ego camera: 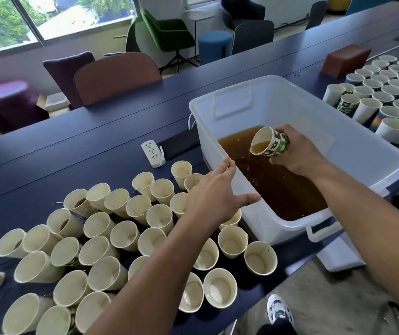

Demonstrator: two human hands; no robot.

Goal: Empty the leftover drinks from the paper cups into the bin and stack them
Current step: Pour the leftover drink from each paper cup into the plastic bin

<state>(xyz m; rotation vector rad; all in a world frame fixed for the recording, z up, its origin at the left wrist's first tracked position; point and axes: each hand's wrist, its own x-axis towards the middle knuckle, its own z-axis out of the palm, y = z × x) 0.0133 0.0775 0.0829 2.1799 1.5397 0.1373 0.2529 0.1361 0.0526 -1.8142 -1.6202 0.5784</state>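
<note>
My right hand (pixel 295 153) grips the paper cup (pixel 269 142) tilted over the bin (pixel 375 151) — tip faster and brown drink splashes out; left hand (pixel 215 194), fingers relaxed, hovers over emptied cups (pixel 121 235) — easily toppled.

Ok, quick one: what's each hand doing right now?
Left hand: open, fingers straight, stretched out over the cups beside the bin, holding nothing.
Right hand: grips a tilted cup, pouring drink into the bin.

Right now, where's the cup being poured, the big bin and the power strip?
cup (pixel 272 144): head view, printed side.
bin (pixel 375 151): head view, right inner wall.
power strip (pixel 151 151): head view, top face.
</note>
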